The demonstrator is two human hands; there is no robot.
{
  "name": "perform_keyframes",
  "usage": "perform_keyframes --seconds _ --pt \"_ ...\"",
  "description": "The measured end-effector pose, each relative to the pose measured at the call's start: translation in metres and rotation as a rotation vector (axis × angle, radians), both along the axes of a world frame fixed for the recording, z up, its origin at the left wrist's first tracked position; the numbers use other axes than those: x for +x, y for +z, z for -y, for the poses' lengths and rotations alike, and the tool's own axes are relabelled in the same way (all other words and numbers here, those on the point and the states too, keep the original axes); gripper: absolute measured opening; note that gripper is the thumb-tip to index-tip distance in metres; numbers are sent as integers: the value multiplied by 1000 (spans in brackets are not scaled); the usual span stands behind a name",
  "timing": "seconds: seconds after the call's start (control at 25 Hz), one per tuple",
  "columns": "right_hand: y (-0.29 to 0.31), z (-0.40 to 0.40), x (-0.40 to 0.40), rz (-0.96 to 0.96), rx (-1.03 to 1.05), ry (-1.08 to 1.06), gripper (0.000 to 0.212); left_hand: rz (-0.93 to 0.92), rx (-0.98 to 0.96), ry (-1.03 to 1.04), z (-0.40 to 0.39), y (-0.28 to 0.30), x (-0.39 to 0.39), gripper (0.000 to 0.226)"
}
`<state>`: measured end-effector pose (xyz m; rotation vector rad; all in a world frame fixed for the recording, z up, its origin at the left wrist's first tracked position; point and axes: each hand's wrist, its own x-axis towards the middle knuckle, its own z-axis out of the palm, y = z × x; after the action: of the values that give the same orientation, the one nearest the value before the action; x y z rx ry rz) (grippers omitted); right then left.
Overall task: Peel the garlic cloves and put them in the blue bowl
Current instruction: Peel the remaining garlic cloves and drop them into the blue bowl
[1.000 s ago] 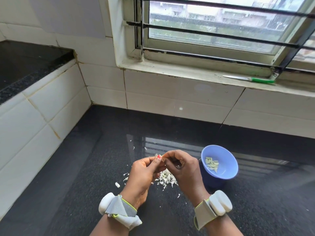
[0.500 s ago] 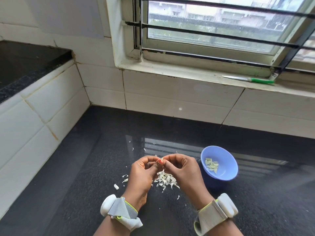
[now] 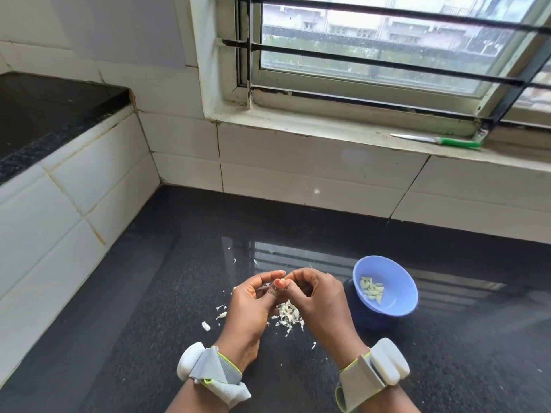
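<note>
1. Work surface: polished black speckled granite counter, glossy enough to mirror the window bars. White glazed wall tiles behind it and to the left, with stained grout lines.
2. Left hand: fingers curled, thumb and forefinger tips pinching a small pale garlic clove held above the counter. Red-painted thumbnail visible at the pinch.
3. Right hand: fingers curled likewise, thumb and forefinger closed on the same clove from the other side. The two hands meet at the fingertips; the clove is mostly hidden between them.
4. Directly below the hands: a loose heap of thin, papery white garlic skins, curled flakes. Stray scraps scattered to the left and toward the wall.
5. Round blue plastic bowl, smooth and slightly tilted, stands just beside the right hand. Inside: a small cluster of peeled cloves, pale yellow-green, crescent-shaped.
6. Each wrist carries a grey fabric strap with a white rounded plastic unit.
7. On the painted window sill, well apart from the bowl: a slim knife with green handle, lying flat.
</note>
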<state>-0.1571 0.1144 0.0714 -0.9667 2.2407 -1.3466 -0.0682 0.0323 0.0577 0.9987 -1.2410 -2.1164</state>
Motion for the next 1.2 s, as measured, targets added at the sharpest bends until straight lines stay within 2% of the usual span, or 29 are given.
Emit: perform_keyframes --seconds 0.32,0.56,0.64,0.76,0.96,1.12,1.2 --pt "-3 -1 -1 79 5 -37 9 3 -45 -15 -2 5 0 11" --pt "-10 -6 -4 87 -82 -169 31 -6 128 43 -1 7 -2 10" --pt "-8 -6 -3 102 -94 -165 25 -13 166 60 -1 7 -1 10" --pt "-2 -5 0 100 -92 -74 4 -12 174 85 1 5 -2 9" --pt "-1 -6 -1 32 -75 -34 7 -3 145 76 0 5 -1 9" --pt "-2 -5 -7 183 -60 3 11 11 115 25 0 4 0 14" --pt "-1 -5 -7 399 -110 17 15 -9 104 -2 1 5 0 15"
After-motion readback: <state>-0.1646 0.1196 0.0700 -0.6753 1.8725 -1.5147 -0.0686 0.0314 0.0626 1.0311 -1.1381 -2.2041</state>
